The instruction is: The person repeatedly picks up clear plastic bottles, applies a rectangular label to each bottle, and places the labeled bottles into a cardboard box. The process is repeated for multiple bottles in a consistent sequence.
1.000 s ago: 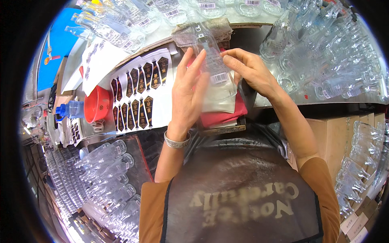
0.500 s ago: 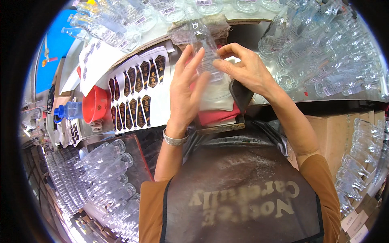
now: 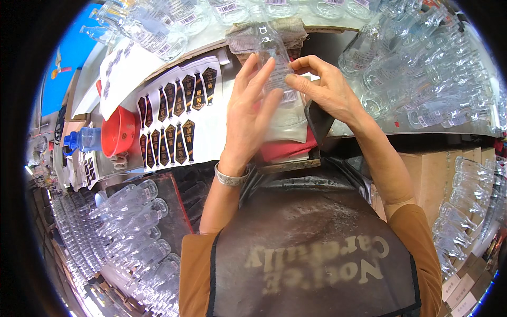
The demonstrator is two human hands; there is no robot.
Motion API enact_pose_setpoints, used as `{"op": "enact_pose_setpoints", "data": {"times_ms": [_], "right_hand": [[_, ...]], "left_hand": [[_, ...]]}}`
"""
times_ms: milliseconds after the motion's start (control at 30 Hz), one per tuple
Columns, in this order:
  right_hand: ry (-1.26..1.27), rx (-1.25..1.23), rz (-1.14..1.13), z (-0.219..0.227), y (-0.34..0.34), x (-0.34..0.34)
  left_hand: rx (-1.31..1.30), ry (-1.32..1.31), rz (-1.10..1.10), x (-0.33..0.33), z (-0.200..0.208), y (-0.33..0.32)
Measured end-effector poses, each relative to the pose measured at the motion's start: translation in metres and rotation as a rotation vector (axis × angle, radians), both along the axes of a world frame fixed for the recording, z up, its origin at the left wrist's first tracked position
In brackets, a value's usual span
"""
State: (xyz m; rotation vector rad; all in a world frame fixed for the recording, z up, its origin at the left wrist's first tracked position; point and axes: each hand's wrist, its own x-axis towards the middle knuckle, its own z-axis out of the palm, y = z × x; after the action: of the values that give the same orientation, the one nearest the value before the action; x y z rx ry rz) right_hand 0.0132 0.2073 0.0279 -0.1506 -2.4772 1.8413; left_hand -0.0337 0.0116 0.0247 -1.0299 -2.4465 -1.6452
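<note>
A clear glass bottle [image 3: 274,50] lies in front of me, its neck pointing away, on a folded grey cloth [image 3: 291,33]. Along the bottle's left side is my left hand [image 3: 248,103], its fingers stretched and apart. The left thumb is smeared by motion over the bottle. My right hand [image 3: 330,90] bends its thumb and forefinger toward the bottle's right side, their tips close together. From under the right palm hangs a dark flat piece [image 3: 319,124]; the fingers round it are mostly hidden. Red cloth [image 3: 288,150] lies below the bottle's base.
Sheets of dark tie-shaped labels [image 3: 179,140] lie at the left, beside a red bowl [image 3: 117,132] and a blue-capped plastic bottle [image 3: 87,139]. Many glass bottles [image 3: 422,79] cover the table's right and far sides. More bottles [image 3: 132,238] stand lower left. Cardboard boxes [image 3: 422,174] are at right.
The whole view has shifted slightly. Both hands stay at the bottle in nearly the same pose; the left thumb is blurred in both frames.
</note>
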Motion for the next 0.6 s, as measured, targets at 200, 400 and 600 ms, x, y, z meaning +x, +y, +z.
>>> {"op": "enact_pose_setpoints", "data": {"times_ms": [200, 400, 600], "right_hand": [[0.027, 0.005, 0.0, -0.001, -0.001, -0.001], [-0.13, -0.522, -0.2, -0.021, 0.011, 0.005], [-0.134, -0.974, -0.512, -0.034, 0.015, 0.03]], "left_hand": [[0.004, -0.007, -0.001, 0.0, -0.001, -0.001], [0.0, 0.02, 0.011, 0.0, -0.003, 0.0], [-0.008, 0.021, 0.01, 0.001, -0.001, 0.002]]}}
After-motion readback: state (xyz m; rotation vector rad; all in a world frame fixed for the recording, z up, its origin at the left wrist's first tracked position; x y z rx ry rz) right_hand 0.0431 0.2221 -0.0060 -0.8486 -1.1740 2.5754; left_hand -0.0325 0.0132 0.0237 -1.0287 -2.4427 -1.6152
